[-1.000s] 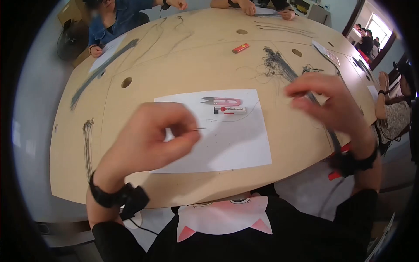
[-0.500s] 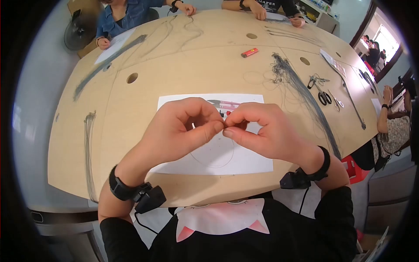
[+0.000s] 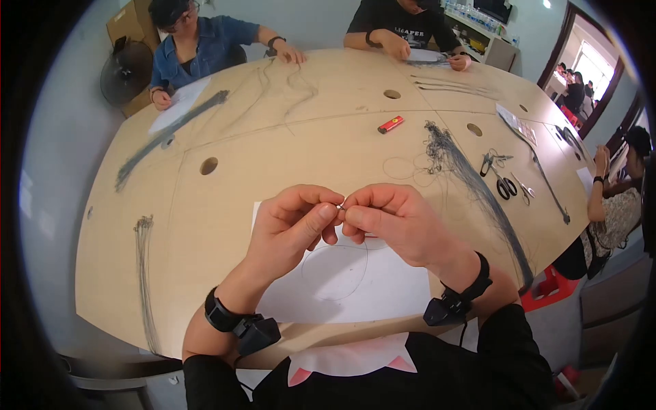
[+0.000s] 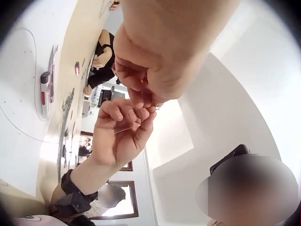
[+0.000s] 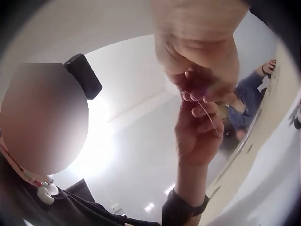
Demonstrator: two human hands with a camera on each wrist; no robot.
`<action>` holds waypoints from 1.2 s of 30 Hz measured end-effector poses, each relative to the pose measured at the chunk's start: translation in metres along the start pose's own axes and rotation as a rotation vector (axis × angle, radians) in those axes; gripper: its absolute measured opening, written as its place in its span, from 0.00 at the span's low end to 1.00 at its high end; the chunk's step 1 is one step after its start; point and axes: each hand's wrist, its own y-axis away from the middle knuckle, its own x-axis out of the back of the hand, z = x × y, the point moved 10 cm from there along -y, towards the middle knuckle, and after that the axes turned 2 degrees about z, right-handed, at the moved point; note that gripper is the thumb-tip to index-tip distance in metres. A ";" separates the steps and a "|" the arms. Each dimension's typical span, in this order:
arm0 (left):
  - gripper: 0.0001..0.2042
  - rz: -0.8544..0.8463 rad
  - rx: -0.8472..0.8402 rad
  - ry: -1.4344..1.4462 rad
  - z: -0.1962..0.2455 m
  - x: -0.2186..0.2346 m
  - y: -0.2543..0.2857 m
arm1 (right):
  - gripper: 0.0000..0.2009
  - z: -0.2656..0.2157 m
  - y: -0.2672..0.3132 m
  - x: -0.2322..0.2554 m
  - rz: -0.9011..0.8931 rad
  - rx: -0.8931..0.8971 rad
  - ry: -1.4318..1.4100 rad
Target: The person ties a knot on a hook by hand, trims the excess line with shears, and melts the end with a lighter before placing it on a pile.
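While both hands were raised above the white paper sheet (image 3: 383, 287), the left hand (image 3: 294, 225) and right hand (image 3: 393, 219) met fingertip to fingertip, each pinching a small metal piece (image 3: 340, 206) and the thin wire (image 3: 335, 273). That piece sat exactly between the two hands, equally near to each; its long axis was too small to tell. From the pinch the wire hung toward the person and looped on the sheet below the wrists. Both hands' fingers were curled tight, knuckles turned outward.
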 end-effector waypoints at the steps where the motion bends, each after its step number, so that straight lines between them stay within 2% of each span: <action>1: 0.06 0.010 0.009 0.016 -0.005 0.003 -0.001 | 0.07 0.005 -0.002 0.001 -0.011 -0.026 -0.045; 5: 0.05 0.053 0.063 0.022 -0.022 0.016 -0.008 | 0.07 0.028 -0.012 0.013 0.041 -0.159 -0.083; 8: 0.04 0.081 0.136 0.039 -0.032 0.021 -0.010 | 0.07 0.040 -0.016 0.013 0.001 -0.228 -0.223; 10: 0.04 0.176 0.155 -0.033 -0.036 0.029 -0.010 | 0.07 0.031 -0.018 0.028 0.101 -0.133 0.018; 11: 0.04 0.187 0.157 -0.025 -0.036 0.029 -0.011 | 0.07 0.019 -0.018 0.033 0.159 -0.018 0.155; 12: 0.04 0.191 0.166 -0.021 -0.038 0.031 -0.011 | 0.07 0.021 -0.019 0.035 0.160 -0.028 0.151; 14: 0.03 0.133 0.198 0.023 -0.041 0.028 -0.011 | 0.06 0.004 -0.016 0.040 0.213 0.133 0.424; 18: 0.04 0.110 0.167 0.066 -0.039 0.022 -0.012 | 0.05 -0.002 -0.015 0.031 0.194 0.192 0.417; 20: 0.04 0.081 0.180 0.031 -0.040 0.019 -0.011 | 0.04 -0.010 -0.014 0.024 0.164 0.297 0.652; 23: 0.04 0.058 0.187 -0.003 -0.041 0.019 -0.012 | 0.04 -0.014 -0.013 0.021 0.172 0.339 0.724; 24: 0.04 0.060 0.189 -0.002 -0.043 0.019 -0.011 | 0.04 -0.014 -0.014 0.021 0.171 0.337 0.723; 26: 0.04 0.088 0.132 -0.078 -0.040 0.018 -0.013 | 0.05 0.010 -0.019 0.036 0.182 0.076 0.489; 27: 0.04 0.088 0.133 -0.080 -0.040 0.018 -0.013 | 0.05 0.009 -0.020 0.037 0.182 0.076 0.488; 29: 0.05 0.131 0.200 -0.070 -0.045 0.021 -0.012 | 0.04 0.020 -0.022 0.036 0.130 -0.031 0.327; 33: 0.06 0.142 0.166 -0.032 -0.053 0.018 -0.012 | 0.05 0.016 -0.023 0.041 0.202 0.071 0.300; 36: 0.06 0.050 0.172 -0.020 -0.056 0.009 -0.011 | 0.07 0.014 -0.023 0.039 0.210 0.138 0.244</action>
